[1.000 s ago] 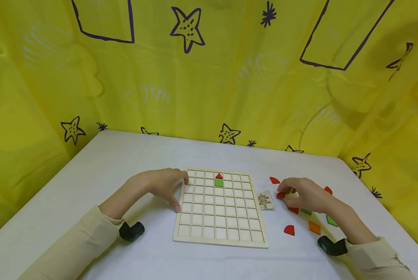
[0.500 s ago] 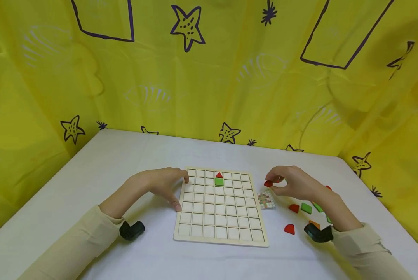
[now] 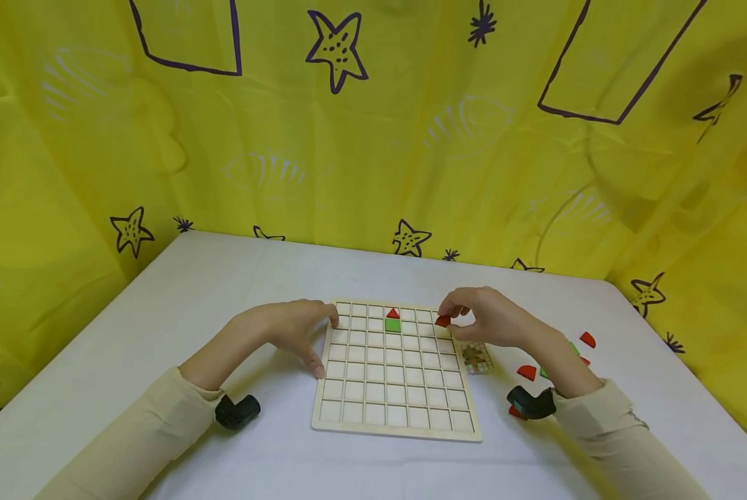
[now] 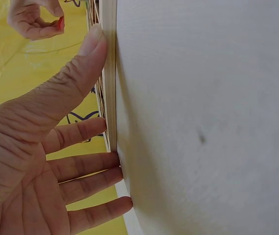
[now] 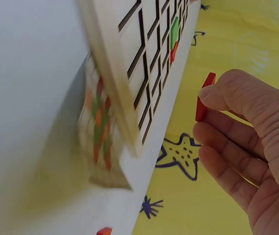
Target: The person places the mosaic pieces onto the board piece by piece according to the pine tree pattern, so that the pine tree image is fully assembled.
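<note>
A wooden grid board (image 3: pixel 395 436) lies flat on the table, with a red triangle (image 3: pixel 393 313) in its top row and a green square (image 3: pixel 393 325) just below it. My left hand (image 3: pixel 289 330) rests against the board's left edge; the left wrist view shows its thumb touching the rim and its fingers spread nearly straight. Between thumb and fingertips, my right hand (image 3: pixel 492 316) pinches a red quarter-circle tile (image 3: pixel 443 321) above the board's upper right corner. In the right wrist view that red tile (image 5: pixel 205 98) is seen edge-on, apart from the board.
A small pattern card (image 3: pixel 477 358) lies by the board's right edge, partly under the right hand. Loose tiles lie on the right, among them a red quarter-circle (image 3: pixel 588 339) and another red one (image 3: pixel 526 373); the right forearm hides some. A yellow patterned curtain (image 3: pixel 373 139) hangs behind the table.
My right hand has carried the red quarter-circle tile leftward from the loose tiles, past the card, to over the board's upper right corner. The left hand has stayed still.
</note>
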`<state>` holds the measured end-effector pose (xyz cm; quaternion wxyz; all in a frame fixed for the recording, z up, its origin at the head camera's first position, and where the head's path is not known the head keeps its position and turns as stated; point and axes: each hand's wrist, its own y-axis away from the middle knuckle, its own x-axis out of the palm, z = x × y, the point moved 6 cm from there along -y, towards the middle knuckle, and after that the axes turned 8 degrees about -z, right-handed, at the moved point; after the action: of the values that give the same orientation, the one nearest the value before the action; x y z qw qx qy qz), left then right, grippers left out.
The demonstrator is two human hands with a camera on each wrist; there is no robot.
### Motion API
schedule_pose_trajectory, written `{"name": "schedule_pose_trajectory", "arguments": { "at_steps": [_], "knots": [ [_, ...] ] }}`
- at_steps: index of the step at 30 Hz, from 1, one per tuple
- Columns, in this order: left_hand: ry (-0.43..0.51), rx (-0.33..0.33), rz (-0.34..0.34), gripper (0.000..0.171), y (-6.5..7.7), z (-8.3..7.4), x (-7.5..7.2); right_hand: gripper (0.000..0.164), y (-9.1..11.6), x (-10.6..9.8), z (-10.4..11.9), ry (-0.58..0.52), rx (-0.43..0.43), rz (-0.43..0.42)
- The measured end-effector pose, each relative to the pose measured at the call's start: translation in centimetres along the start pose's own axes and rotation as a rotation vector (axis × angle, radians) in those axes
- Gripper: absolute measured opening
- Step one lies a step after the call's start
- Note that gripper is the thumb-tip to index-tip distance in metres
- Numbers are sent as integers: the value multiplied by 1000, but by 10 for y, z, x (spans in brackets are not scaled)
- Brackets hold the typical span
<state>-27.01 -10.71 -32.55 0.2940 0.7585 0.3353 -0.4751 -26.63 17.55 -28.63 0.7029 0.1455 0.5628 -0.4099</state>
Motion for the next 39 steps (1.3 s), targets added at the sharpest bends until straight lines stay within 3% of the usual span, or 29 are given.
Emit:
{"name": "schedule_pose_trajectory", "arguments": {
  "at_steps": [12, 22, 39],
  "knots": [
    [6, -6, -6, 75, 0, -1, 0, 20, -26, 17, 21, -46, -123, -9],
    [12, 4, -12, 75, 0, -1, 0, 16, -47, 33, 34, -45, -155, 30],
    [18, 13, -12, 74, -1, -1, 0, 15, -73, 62, 43, -23, -65, 156]
  ]
}}
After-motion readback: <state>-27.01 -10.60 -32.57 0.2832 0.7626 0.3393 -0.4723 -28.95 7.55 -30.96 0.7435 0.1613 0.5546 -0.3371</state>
